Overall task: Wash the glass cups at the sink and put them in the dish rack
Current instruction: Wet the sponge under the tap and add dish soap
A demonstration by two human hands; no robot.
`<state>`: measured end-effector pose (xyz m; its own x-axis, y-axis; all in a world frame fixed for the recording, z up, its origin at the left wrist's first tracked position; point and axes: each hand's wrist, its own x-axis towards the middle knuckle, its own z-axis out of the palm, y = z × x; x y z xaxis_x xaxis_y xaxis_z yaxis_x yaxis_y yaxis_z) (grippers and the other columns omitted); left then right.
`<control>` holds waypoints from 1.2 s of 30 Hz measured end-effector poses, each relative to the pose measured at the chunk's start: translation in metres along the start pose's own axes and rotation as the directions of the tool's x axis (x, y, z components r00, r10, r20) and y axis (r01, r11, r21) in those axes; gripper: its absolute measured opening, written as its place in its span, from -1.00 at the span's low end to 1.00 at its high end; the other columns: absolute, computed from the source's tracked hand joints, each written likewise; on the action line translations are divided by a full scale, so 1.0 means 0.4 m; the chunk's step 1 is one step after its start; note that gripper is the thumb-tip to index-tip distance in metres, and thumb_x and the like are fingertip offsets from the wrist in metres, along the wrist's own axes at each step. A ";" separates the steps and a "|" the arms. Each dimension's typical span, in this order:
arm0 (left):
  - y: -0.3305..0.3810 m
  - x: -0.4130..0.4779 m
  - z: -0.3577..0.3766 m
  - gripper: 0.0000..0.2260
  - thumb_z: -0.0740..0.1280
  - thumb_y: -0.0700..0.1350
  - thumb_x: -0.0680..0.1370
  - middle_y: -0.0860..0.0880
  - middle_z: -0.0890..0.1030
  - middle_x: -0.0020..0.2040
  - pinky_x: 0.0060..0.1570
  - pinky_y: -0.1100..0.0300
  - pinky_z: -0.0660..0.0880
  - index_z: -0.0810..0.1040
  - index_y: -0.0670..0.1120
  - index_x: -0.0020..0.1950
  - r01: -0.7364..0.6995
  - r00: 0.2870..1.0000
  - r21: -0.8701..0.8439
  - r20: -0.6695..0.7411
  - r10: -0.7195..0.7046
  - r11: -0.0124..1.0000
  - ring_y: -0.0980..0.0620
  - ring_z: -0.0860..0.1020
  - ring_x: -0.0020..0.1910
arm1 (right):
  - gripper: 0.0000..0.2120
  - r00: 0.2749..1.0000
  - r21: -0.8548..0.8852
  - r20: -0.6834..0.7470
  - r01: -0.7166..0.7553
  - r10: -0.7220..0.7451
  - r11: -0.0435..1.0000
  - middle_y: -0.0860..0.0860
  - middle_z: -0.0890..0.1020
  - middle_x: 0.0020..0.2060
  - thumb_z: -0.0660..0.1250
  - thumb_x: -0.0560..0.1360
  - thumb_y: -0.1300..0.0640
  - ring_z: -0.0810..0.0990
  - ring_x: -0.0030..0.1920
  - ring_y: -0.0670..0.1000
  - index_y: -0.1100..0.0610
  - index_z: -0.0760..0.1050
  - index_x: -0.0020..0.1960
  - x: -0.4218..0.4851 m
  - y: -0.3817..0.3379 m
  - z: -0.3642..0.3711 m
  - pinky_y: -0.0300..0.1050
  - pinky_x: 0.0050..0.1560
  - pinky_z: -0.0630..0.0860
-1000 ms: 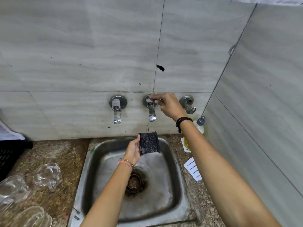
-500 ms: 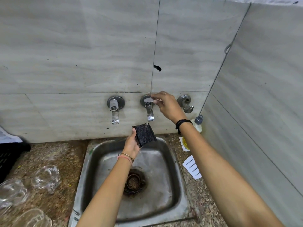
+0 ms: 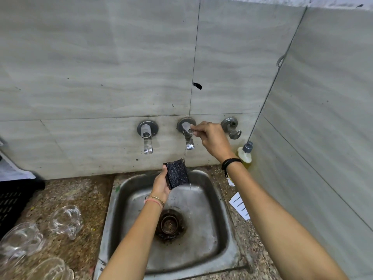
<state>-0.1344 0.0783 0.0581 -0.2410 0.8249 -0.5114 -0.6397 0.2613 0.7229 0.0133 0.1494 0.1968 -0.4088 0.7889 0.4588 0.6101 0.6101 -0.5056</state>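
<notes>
Three clear glass cups [image 3: 66, 221] lay lower left on the speckled stone desk [image 3: 80, 190] beside the steel sink [image 3: 218, 209]. At centre the left grip [image 3: 161, 185] clasped a dark rectangular sponge [image 3: 178, 173]; the right grip [image 3: 212, 139] pinched the handle of the middle chrome tap [image 3: 189, 143].

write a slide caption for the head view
Left hand holds a dark sponge below the middle tap, right hand pinches its handle; glass cups lie on the counter.

Kitchen — steel sink [image 3: 219, 201], wall taps [image 3: 148, 136], glass cups [image 3: 66, 221]
</notes>
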 end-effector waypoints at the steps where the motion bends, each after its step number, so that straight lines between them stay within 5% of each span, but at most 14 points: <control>1: 0.004 0.001 0.002 -0.59 0.12 0.00 0.64 -0.26 0.46 0.32 0.14 0.01 0.44 0.37 -0.28 0.36 -0.011 1.000 -0.010 0.012 0.012 1.000 -0.18 0.45 0.30 | -0.79 1.000 -0.013 0.002 0.007 -0.007 1.000 0.13 0.68 -0.01 0.34 0.52 0.28 0.64 0.02 0.10 0.25 0.61 0.14 0.002 0.000 0.000 -0.20 0.07 0.48; 6: 0.020 0.003 0.017 -0.59 0.12 -0.03 0.65 -0.27 0.45 0.33 0.18 0.01 0.42 0.35 -0.27 0.38 -0.035 0.999 -0.058 0.032 0.037 0.998 -0.18 0.43 0.33 | -0.79 0.998 -0.103 0.032 0.063 -0.060 0.993 0.15 0.68 -0.01 0.33 0.52 0.31 0.63 0.04 0.13 0.25 0.62 0.14 0.010 0.002 -0.008 -0.10 0.10 0.50; 11: 0.015 0.005 0.022 -0.61 0.12 -0.03 0.65 -0.25 0.47 0.32 0.13 -0.01 0.44 0.38 -0.27 0.35 0.017 0.999 -0.019 0.041 -0.017 1.000 -0.18 0.45 0.30 | -0.83 0.979 -0.189 0.050 0.203 -0.197 0.961 0.17 0.68 -0.15 0.33 0.47 0.38 0.64 -0.14 0.21 0.28 0.65 0.00 0.007 -0.018 0.010 0.04 -0.13 0.57; 18: 0.009 -0.003 0.038 -0.61 0.11 -0.05 0.65 -0.28 0.46 0.32 0.12 -0.02 0.44 0.36 -0.30 0.35 0.031 0.998 -0.001 0.050 -0.031 1.000 -0.21 0.43 0.32 | -0.86 0.987 -0.266 0.035 0.160 -0.156 0.951 0.12 0.65 -0.17 0.36 0.41 0.35 0.61 -0.19 0.20 0.22 0.63 -0.07 0.006 -0.005 0.054 0.04 -0.23 0.55; 23: 0.004 -0.020 0.051 -0.62 0.10 -0.05 0.65 -0.28 0.45 0.32 0.14 -0.03 0.44 0.38 -0.28 0.33 0.015 0.997 0.009 0.080 -0.016 1.000 -0.19 0.46 0.28 | -0.84 0.992 -0.053 0.001 0.129 -0.129 0.990 0.12 0.69 -0.12 0.36 0.51 0.20 0.63 -0.12 0.13 0.18 0.65 0.05 -0.005 0.000 0.027 0.05 -0.09 0.54; 26: -0.006 -0.019 0.055 -0.70 0.11 -0.05 0.65 -0.28 0.47 0.31 -0.05 0.06 0.58 0.47 -0.24 0.19 0.008 0.995 0.025 0.098 -0.011 1.000 -0.12 0.55 0.08 | -0.69 0.990 0.084 -0.118 -0.068 0.078 0.994 0.00 0.67 0.02 0.24 0.57 -0.06 0.64 -0.09 -0.02 0.07 0.58 0.21 -0.069 0.051 0.026 -0.14 -0.08 0.58; 28: -0.014 -0.018 0.064 -0.75 0.13 -0.07 0.65 -0.28 0.48 0.30 -0.20 0.14 0.60 0.49 -0.21 0.08 0.021 0.995 0.025 0.098 -0.023 0.999 -0.05 0.57 -0.04 | -0.69 0.903 0.189 -0.311 -0.246 0.296 0.951 0.00 0.65 0.02 0.21 0.59 -0.06 0.61 -0.07 -0.01 0.08 0.56 0.19 -0.138 0.102 0.043 -0.21 -0.07 0.52; 31: -0.036 -0.019 0.081 -0.75 0.13 -0.11 0.65 -0.28 0.49 0.27 -0.25 0.14 0.60 0.49 -0.26 0.13 0.020 0.995 0.039 0.099 -0.024 0.999 -0.01 0.61 -0.15 | -0.81 0.674 0.271 -0.504 -0.471 0.541 0.839 0.13 0.58 0.01 0.27 0.57 0.15 0.51 -0.01 0.08 0.21 0.50 0.13 -0.231 0.194 0.057 -0.31 -0.10 0.26; 33: -0.055 -0.017 0.095 -0.78 0.13 -0.12 0.65 -0.30 0.48 0.27 -0.23 0.12 0.60 0.51 -0.22 0.03 0.020 0.996 0.047 0.091 -0.025 0.999 0.00 0.63 -0.21 | -0.72 0.552 0.306 -0.495 -0.612 0.671 0.729 0.18 0.49 0.12 0.31 0.53 0.15 0.46 0.13 0.17 0.25 0.41 0.18 -0.276 0.253 0.059 -0.17 0.00 0.30; 36: -0.083 -0.004 0.109 -0.77 0.14 -0.11 0.65 -0.29 0.53 0.21 -0.05 0.05 0.53 0.51 -0.23 0.10 0.040 0.998 0.082 0.046 -0.044 0.996 -0.04 0.57 -0.13 | -0.45 0.497 0.331 -0.336 -0.733 0.800 0.594 0.22 0.35 0.32 0.40 0.49 0.08 0.35 0.32 0.23 0.29 0.28 0.35 -0.310 0.318 0.067 -0.01 0.21 0.32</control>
<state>-0.0809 0.0903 0.0552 -0.1790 0.8348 -0.5207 -0.5870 0.3341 0.7374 0.1233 0.1310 0.0561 0.5131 0.8555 0.0693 0.4374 -0.1912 -0.8787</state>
